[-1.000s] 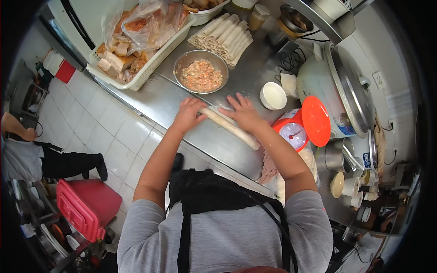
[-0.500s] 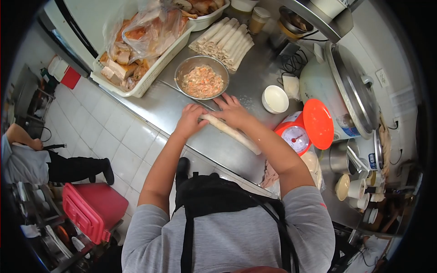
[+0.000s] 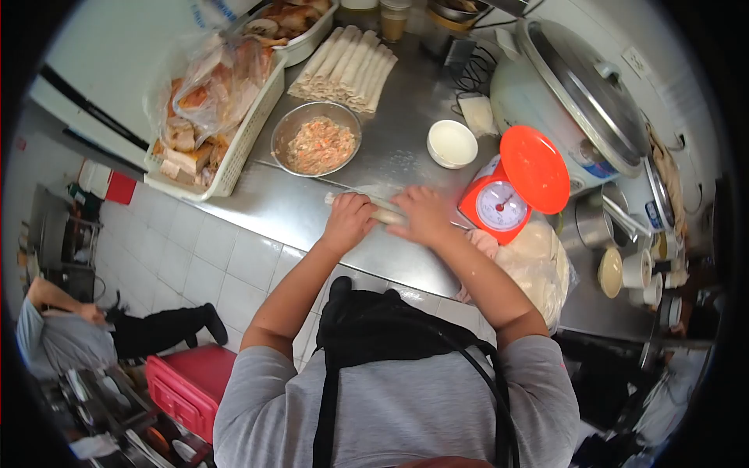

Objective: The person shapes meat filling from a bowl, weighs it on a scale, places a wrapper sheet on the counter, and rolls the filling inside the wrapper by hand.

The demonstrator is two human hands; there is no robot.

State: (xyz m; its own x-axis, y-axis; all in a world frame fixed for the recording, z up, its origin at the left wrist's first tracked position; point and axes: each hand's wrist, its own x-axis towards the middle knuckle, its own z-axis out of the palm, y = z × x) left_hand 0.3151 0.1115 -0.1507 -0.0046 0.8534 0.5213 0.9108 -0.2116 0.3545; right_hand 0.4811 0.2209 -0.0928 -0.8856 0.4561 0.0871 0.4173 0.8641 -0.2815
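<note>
hands (image 3: 349, 221) on roll (image 3: 385, 214), scale dial (image 3: 502, 207) unreadable

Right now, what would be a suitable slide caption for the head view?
Left hand and right hand upon a pale roll, near a metal bowl of orange-flecked mixture and stacked rolls.

Creamy off-white, that roll (image 3: 385, 213), and there's the same pale tone right through the stacked rolls (image 3: 349, 70)! Orange, pink and cream speckle the filling (image 3: 320, 146) inside its silvery bowl (image 3: 279, 148). Bang, bright red-orange on the kitchen scale (image 3: 505, 234) (loudest thing in here, I'd say), with a white dial (image 3: 491, 200)! Black apron (image 3: 390, 327) over plain grey shirt (image 3: 398, 405), pinkish-red bin (image 3: 183, 382), whitish floor tiles (image 3: 209, 246) gridded in grey!
</note>
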